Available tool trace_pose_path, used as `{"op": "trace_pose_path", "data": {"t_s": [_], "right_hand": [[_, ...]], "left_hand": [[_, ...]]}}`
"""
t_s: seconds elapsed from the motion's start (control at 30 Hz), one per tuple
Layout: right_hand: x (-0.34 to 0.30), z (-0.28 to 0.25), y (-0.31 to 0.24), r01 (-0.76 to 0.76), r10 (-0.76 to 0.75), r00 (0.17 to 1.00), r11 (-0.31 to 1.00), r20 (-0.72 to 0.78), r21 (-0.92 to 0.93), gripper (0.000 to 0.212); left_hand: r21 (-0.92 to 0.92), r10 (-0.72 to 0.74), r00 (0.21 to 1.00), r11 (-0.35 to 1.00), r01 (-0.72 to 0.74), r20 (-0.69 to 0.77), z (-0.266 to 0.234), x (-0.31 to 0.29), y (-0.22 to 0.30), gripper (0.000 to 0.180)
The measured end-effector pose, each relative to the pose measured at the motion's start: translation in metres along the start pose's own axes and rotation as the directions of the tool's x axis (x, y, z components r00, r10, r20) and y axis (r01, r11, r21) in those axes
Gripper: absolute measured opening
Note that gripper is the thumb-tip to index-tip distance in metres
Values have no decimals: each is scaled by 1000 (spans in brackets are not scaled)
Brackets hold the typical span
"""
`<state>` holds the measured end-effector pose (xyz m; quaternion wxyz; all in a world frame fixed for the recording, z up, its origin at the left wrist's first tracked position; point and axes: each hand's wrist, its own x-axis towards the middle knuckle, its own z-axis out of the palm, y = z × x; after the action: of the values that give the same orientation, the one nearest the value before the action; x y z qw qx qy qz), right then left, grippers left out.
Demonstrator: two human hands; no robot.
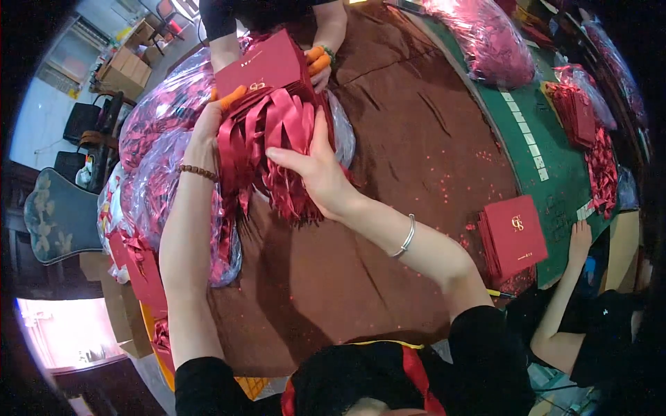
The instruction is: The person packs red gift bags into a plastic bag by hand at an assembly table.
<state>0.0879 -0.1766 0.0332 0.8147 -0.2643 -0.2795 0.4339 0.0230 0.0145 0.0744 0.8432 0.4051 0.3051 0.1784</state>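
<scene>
So the right hand (320, 168) has its thumb across the red ribbons (279, 123), index well apart along their right side, kind of a loose, half-spread hold. Left hand (207, 123) is up against their left side, fingers mostly hidden, so can't tell its grip. The red stack (274, 61) is just beyond both, left one nearer I think; foreshortening muddies its long axis. Past it, a co-worker's hand (320, 75). Whose orange finger cover (232, 98) that is by the left hand, no clue.
</scene>
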Motion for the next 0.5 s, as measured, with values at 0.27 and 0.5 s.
{"op": "trace_pose_path", "data": {"t_s": [0.27, 0.5], "right_hand": [[13, -18, -7, -46, -21, 980, 944, -199, -327, 75], [68, -26, -55, 353, -353, 917, 497, 186, -793, 40]], "left_hand": [[315, 189, 979, 936, -156, -76, 6, 12, 12, 19], [344, 17, 1000, 939, -15, -3, -12, 22, 12, 27]]}}
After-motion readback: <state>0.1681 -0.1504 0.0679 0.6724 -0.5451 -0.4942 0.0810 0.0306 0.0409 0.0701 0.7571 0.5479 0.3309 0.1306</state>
